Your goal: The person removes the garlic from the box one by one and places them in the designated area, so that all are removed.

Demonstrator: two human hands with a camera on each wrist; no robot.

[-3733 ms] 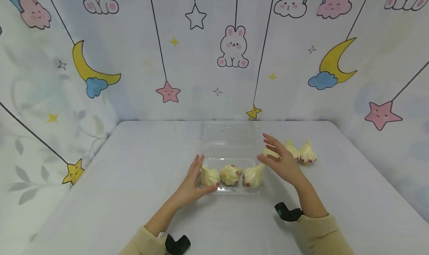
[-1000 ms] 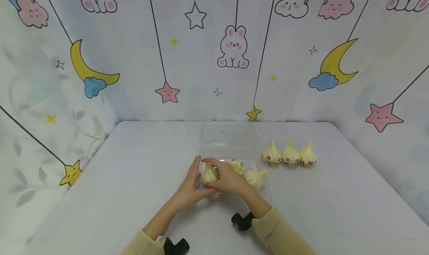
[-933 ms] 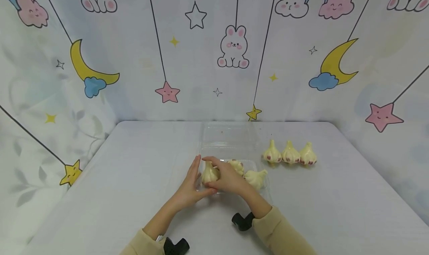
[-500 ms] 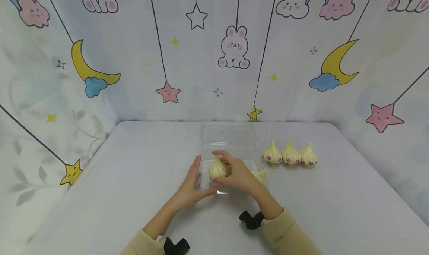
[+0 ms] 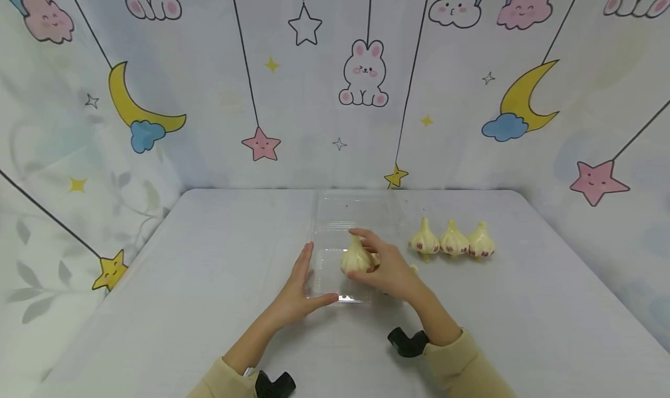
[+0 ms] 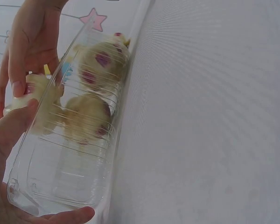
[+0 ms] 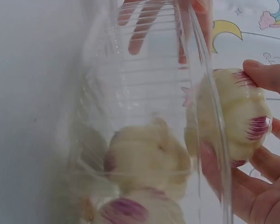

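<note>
A clear plastic container (image 5: 331,279) lies on the table with its lid (image 5: 356,209) folded back. My left hand (image 5: 293,287) rests around its left end, fingers straight and thumb along the front edge. My right hand (image 5: 392,273) holds a garlic bulb (image 5: 357,259), neck up, between thumb and fingers above the tray's middle. In the left wrist view, two more bulbs sit inside: one at the far end (image 6: 102,65) and another nearer the middle (image 6: 87,116). My right hand mostly hides them in the head view. The container's left part holds no bulb.
Three garlic bulbs (image 5: 454,240) stand in a row on the white table (image 5: 235,247), right of the lid. A patterned backdrop (image 5: 314,95) rises behind the table. Black wrist cameras (image 5: 408,343) sit by both sleeves.
My right hand has come from beside the row of bulbs to the container's left end, gripped the garlic bulb there, and lifted it rightward. My left hand has stayed put.
</note>
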